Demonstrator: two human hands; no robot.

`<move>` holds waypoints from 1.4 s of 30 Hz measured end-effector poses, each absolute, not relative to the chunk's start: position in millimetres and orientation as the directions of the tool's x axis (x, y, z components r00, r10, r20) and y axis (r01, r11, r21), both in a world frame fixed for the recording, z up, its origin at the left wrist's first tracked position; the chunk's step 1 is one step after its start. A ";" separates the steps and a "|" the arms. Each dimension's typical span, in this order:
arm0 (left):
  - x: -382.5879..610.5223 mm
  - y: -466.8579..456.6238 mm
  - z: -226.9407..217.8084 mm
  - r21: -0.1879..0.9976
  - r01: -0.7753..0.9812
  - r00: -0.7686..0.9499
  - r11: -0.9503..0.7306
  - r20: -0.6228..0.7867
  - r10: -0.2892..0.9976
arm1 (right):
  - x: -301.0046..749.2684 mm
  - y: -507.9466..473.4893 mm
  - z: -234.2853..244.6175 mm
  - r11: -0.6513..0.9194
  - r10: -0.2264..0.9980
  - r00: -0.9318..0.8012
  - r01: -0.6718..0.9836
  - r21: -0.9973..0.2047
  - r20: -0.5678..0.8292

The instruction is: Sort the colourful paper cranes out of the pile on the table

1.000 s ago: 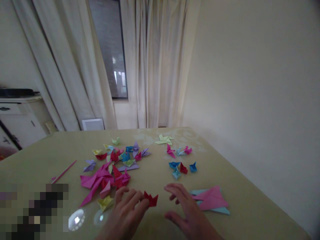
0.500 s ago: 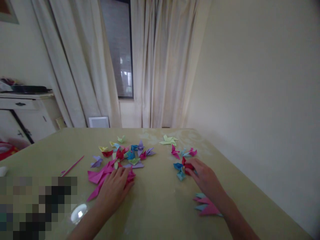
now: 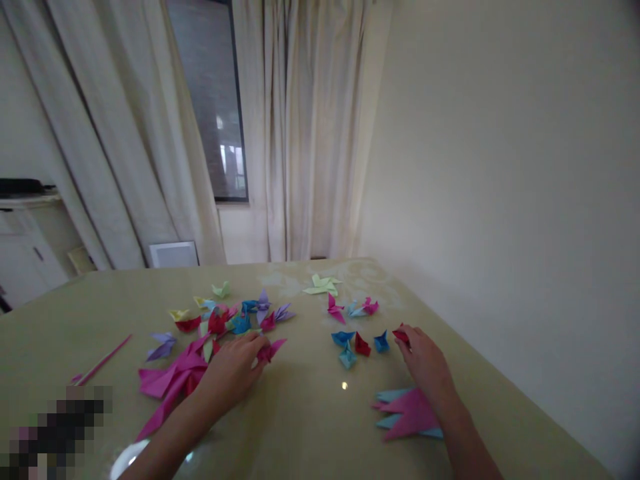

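Note:
My left hand lies on the left pile of folded paper shapes, its fingertips closed on a magenta folded piece. My right hand reaches forward on the right side of the table. Its fingertips pinch a small red folded piece, held just right of a small group of blue and red folded shapes. Under my right wrist lies a pink and light blue folded paper.
The olive table also carries a light green pinwheel, pink and blue shapes and a pink stick. Curtains, a window and a wall stand behind. A blurred patch covers the lower left.
The red piece went from between my hands to the right group, carried by my right hand, and is now held at that group's right edge. My left hand moved onto the left pile and took a magenta piece.

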State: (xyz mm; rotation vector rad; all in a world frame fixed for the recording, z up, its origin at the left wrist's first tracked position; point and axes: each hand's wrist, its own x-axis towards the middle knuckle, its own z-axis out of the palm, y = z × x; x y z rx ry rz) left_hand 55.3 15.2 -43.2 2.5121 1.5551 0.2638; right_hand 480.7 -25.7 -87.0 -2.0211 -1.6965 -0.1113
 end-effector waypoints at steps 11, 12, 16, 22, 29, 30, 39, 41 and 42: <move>82.0 15.1 8.4 0.616 0.381 0.679 -0.690 0.320 0.660 | 452.2 -27.2 -76.1 0.204 0.750 0.228 0.814 -0.544 0.621; 81.2 12.6 12.2 0.635 0.345 0.689 -0.692 0.329 0.645 | 440.6 -27.8 -71.1 0.280 0.742 0.184 0.789 -0.548 0.645; 70.2 7.8 27.8 0.696 0.277 0.695 -0.662 0.331 0.639 | 386.2 -22.6 -38.0 0.561 0.733 -0.070 0.625 -0.543 0.677; 40.1 10.9 42.1 0.733 0.240 0.640 -0.636 0.373 0.672 | 306.6 8.5 24.8 0.575 0.796 -0.400 0.265 -0.774 0.454; 26.5 15.4 38.9 0.746 0.241 0.608 -0.621 0.382 0.695 | 271.0 29.5 32.1 0.585 0.739 -0.472 0.095 -0.806 0.481; 27.1 18.7 36.5 0.750 0.251 0.592 -0.612 0.382 0.710 | 274.9 32.1 32.0 0.609 0.735 -0.463 0.128 -0.783 0.496; 26.0 58.2 -30.0 0.426 0.825 0.458 -0.372 -0.116 0.881 | 351.7 93.6 11.0 0.279 0.939 -0.194 0.911 -0.304 0.282; 30.1 59.8 -44.4 0.409 0.853 0.463 -0.325 -0.306 0.832 | 359.2 104.6 -3.7 0.248 0.958 -0.192 0.928 -0.280 0.213; 33.2 59.9 -49.0 0.412 0.853 0.472 -0.321 -0.346 0.811 | 360.8 108.2 -10.4 0.241 0.963 -0.195 0.933 -0.269 0.185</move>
